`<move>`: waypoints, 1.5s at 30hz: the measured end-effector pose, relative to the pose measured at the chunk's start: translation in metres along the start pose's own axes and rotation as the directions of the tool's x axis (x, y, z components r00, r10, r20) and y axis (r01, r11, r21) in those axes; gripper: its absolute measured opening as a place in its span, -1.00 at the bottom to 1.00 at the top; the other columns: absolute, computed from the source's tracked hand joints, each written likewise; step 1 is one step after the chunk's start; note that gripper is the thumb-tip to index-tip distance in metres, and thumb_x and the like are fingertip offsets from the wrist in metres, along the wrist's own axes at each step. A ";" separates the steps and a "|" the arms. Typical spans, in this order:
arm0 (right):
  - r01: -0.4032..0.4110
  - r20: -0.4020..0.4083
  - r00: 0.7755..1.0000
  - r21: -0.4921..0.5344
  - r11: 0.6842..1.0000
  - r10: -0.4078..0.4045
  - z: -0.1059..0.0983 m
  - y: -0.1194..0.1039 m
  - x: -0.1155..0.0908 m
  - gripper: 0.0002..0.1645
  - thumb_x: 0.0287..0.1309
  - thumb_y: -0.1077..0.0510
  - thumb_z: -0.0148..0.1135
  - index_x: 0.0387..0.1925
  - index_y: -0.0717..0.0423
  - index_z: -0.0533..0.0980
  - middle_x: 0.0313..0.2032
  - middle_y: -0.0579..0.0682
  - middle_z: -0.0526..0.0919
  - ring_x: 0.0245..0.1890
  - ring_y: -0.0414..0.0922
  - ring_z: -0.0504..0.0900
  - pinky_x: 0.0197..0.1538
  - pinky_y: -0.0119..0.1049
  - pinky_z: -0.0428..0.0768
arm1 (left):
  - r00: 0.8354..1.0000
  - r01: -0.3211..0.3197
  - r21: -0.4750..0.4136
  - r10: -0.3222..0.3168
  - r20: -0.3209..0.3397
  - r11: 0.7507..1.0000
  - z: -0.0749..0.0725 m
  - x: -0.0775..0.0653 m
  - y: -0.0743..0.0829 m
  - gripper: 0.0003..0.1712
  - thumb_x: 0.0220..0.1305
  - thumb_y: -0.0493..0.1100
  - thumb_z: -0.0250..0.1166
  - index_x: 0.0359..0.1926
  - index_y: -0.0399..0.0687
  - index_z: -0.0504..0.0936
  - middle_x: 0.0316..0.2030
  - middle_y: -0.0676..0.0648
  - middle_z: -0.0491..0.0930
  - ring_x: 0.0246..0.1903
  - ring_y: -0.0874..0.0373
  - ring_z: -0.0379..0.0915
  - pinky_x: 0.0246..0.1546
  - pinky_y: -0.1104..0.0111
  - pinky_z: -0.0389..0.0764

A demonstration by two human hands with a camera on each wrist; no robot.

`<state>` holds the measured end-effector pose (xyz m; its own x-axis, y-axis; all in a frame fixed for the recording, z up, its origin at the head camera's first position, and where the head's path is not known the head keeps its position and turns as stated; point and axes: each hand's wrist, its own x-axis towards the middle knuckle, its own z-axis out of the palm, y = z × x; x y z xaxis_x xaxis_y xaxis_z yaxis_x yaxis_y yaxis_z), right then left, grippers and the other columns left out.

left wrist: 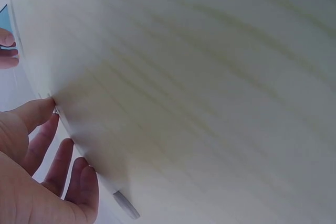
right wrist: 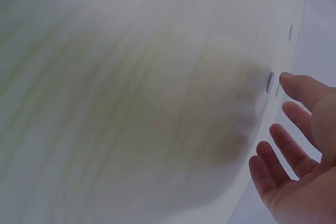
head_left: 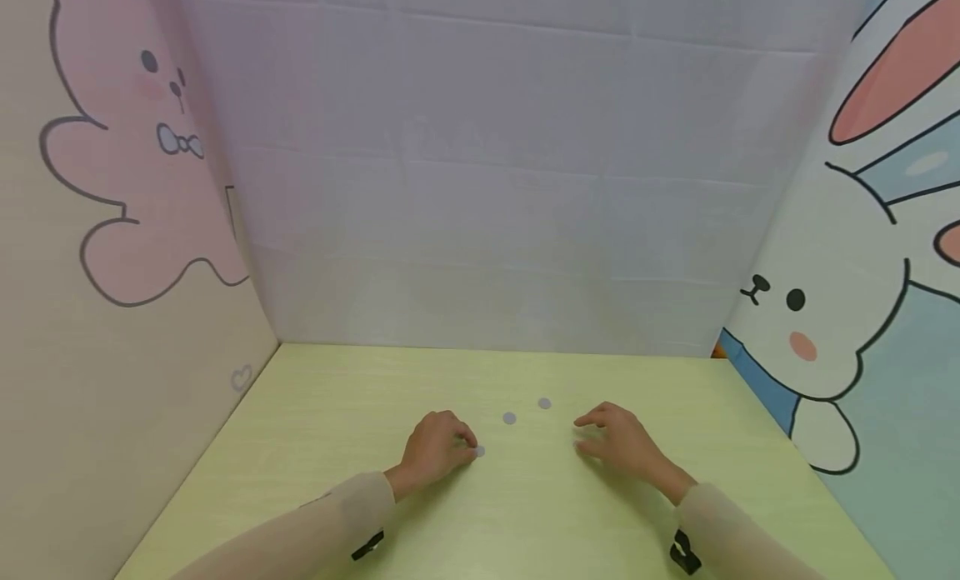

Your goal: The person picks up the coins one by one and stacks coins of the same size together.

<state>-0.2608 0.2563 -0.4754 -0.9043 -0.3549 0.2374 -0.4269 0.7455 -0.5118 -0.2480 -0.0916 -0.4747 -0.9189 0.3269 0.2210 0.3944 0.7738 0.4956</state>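
Small flat grey discs lie on the pale yellow table. My left hand (head_left: 438, 448) is low over the tabletop, pinching the edge of one grey disc (head_left: 481, 452) between thumb and forefinger. In the left wrist view the same hand (left wrist: 47, 166) has its other fingers loosely bent. My right hand (head_left: 618, 441) is held just above the table with thumb and fingers apart. Close to its thumb tip lies another disc (right wrist: 270, 82), mostly hidden by the hand in the head view. Between the hands, farther back, are a third disc (head_left: 509, 418) and one more disc (head_left: 544, 403).
A white cloth wall (head_left: 495, 197) closes off the back of the table (head_left: 360, 397). The left side panel (head_left: 150, 372) carries a pink cartoon animal. On the right panel (head_left: 892, 447) is a white rabbit print.
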 end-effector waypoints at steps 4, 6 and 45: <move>-0.012 0.027 1.000 -0.002 1.000 0.012 -0.001 0.007 -0.004 -0.65 0.19 0.11 0.59 -0.01 0.14 0.77 -0.11 0.01 0.70 -0.07 0.06 0.68 0.00 0.04 0.67 | 1.000 -0.003 0.004 0.003 -0.002 1.000 -0.001 0.000 0.002 -0.93 0.19 -0.10 0.63 -0.37 0.12 0.87 -0.27 0.08 0.69 -0.21 0.13 0.51 -0.16 0.22 0.55; -0.001 0.037 0.999 -0.007 1.000 0.002 0.000 0.009 -0.005 -0.65 0.20 0.10 0.59 -0.01 0.13 0.77 -0.09 0.00 0.71 -0.06 0.06 0.67 0.01 0.04 0.66 | 1.000 -0.006 0.007 0.006 -0.003 1.000 -0.002 0.000 0.002 -0.93 0.19 -0.09 0.63 -0.38 0.12 0.87 -0.27 0.07 0.69 -0.21 0.12 0.51 -0.16 0.21 0.55; 0.112 0.014 0.994 -0.106 0.988 -0.111 0.016 0.013 -0.005 -0.87 0.22 0.12 0.56 -0.21 0.04 0.83 -0.22 -0.09 0.74 -0.17 -0.05 0.67 -0.01 0.02 0.63 | 1.000 -0.010 -0.030 0.010 -0.010 0.999 0.021 -0.005 -0.017 -0.93 0.18 -0.08 0.63 -0.36 0.13 0.87 -0.26 0.10 0.69 -0.20 0.11 0.52 -0.15 0.21 0.56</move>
<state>-0.2617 0.2586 -0.4962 -0.8509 -0.4438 0.2810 -0.5239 0.7563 -0.3919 -0.2507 -0.0952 -0.5017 -0.9147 0.3294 0.2342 0.4041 0.7537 0.5183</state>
